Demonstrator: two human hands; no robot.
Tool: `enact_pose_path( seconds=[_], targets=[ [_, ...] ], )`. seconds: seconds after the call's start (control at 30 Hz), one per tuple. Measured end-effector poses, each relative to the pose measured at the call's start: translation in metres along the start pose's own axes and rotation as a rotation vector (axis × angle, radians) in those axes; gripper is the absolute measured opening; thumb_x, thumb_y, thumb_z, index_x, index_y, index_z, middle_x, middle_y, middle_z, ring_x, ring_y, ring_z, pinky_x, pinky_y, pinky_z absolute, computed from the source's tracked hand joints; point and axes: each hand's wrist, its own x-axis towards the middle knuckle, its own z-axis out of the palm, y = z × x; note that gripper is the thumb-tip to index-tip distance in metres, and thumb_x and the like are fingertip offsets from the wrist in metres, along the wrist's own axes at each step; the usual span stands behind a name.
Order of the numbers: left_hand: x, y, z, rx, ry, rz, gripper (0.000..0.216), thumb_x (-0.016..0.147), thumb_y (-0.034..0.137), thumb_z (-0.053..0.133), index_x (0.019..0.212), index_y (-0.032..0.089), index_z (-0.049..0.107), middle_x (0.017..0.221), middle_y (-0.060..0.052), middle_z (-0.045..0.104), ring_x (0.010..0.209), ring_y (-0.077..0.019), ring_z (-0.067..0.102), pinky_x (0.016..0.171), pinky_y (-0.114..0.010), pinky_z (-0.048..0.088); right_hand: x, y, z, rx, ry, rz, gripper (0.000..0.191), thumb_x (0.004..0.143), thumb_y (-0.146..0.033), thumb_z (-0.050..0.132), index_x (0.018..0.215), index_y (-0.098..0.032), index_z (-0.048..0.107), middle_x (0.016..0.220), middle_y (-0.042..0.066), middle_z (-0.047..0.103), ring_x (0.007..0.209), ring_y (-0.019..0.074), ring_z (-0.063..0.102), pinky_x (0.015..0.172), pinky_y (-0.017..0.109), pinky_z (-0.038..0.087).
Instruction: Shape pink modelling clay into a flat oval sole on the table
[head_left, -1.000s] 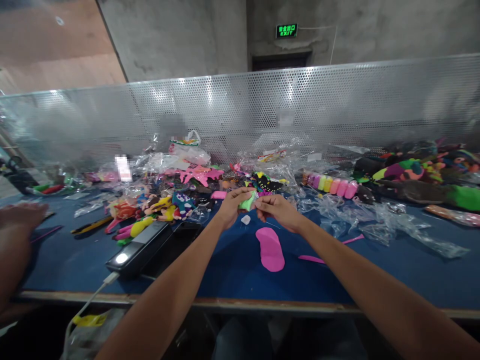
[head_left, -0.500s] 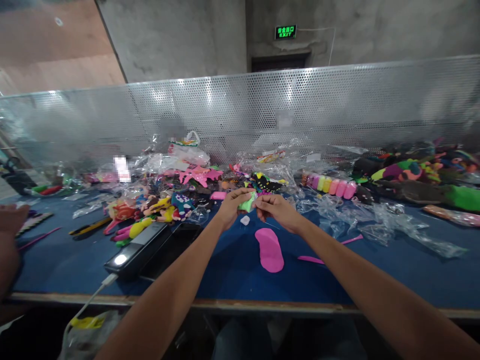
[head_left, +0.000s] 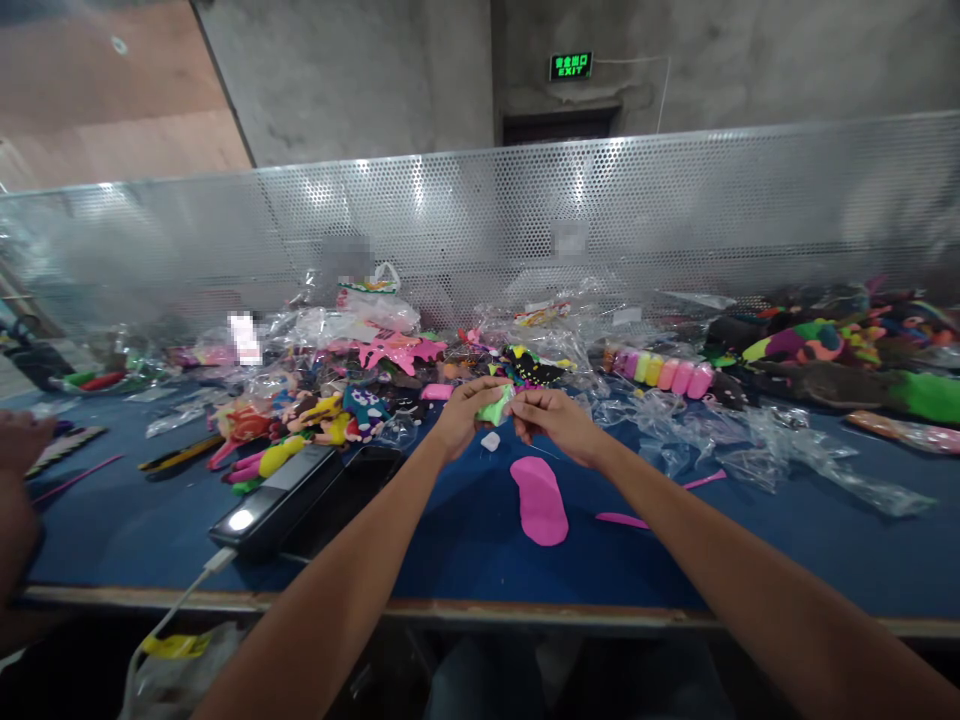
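My left hand (head_left: 466, 412) grips a small packet of light green modelling clay (head_left: 493, 408) in clear wrapping. My right hand (head_left: 546, 414) pinches the packet's right edge, fingertips close to the left hand's. Both hands are raised over the blue table (head_left: 457, 540). Just below them lies a small white lump (head_left: 490, 441). Nearer to me is a flat pink clay piece (head_left: 541, 502), rounded and narrowed at its middle. A pink modelling tool (head_left: 622, 519) lies partly hidden under my right forearm.
A black power bank (head_left: 274, 505) with a white cable sits left beside a dark phone (head_left: 349, 500). Coloured clay figures (head_left: 300, 420), clay packets (head_left: 664, 372) and plastic bags (head_left: 765, 440) crowd the back. Another person's hand (head_left: 26, 440) is at far left, before the perforated metal screen (head_left: 465, 210).
My hands keep nearly the same hold on the green clay packet. At far left the other person's hand has shifted slightly.
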Motion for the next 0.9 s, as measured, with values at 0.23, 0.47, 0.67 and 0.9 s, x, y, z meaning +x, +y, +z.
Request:
enact_pose_path(
  seconds=[0.23, 0.47, 0.67, 0.9],
  targets=[
    [-0.0006, 0.0001, -0.0003, 0.009, 0.018, -0.019, 0.037, 0.064, 0.038, 0.077, 0.091, 0.015, 0.068, 0.062, 0.002, 0.057, 0.051, -0.0079, 0.048, 0.046, -0.019, 0.035, -0.0003, -0.0001, -0.0004, 0.011, -0.013, -0.010, 0.037, 0.072, -0.051, 0.073, 0.079, -0.015, 0.068, 0.056, -0.002, 0.058, 0.048, 0.0077, 0.050, 0.050, 0.022, 0.041],
    [0.0009, -0.0011, 0.0001, -0.001, 0.000, -0.004, 0.035, 0.065, 0.037, 0.077, 0.091, 0.015, 0.069, 0.062, 0.002, 0.057, 0.052, -0.0074, 0.048, 0.047, -0.019, 0.035, -0.0003, 0.0003, -0.0010, 0.003, -0.017, -0.013, 0.036, 0.073, -0.051, 0.072, 0.079, -0.016, 0.068, 0.056, -0.002, 0.058, 0.048, 0.0078, 0.050, 0.050, 0.022, 0.040],
    [0.0006, -0.0003, 0.0000, -0.010, 0.005, -0.005, 0.035, 0.065, 0.036, 0.077, 0.090, 0.014, 0.069, 0.063, 0.002, 0.057, 0.052, -0.0072, 0.049, 0.047, -0.019, 0.035, 0.0002, 0.0015, -0.0013, 0.004, -0.010, -0.008, 0.037, 0.072, -0.050, 0.073, 0.080, -0.015, 0.069, 0.055, -0.003, 0.058, 0.047, 0.0072, 0.049, 0.050, 0.022, 0.040],
    [0.0001, 0.0002, -0.0003, -0.009, 0.002, -0.009, 0.034, 0.065, 0.035, 0.077, 0.090, 0.015, 0.069, 0.064, 0.002, 0.059, 0.053, -0.0074, 0.050, 0.048, -0.019, 0.036, 0.0001, 0.0018, -0.0012, -0.013, 0.001, -0.008, 0.037, 0.071, -0.050, 0.073, 0.079, -0.015, 0.069, 0.055, -0.002, 0.059, 0.048, 0.0076, 0.050, 0.050, 0.022, 0.041]
  ],
)
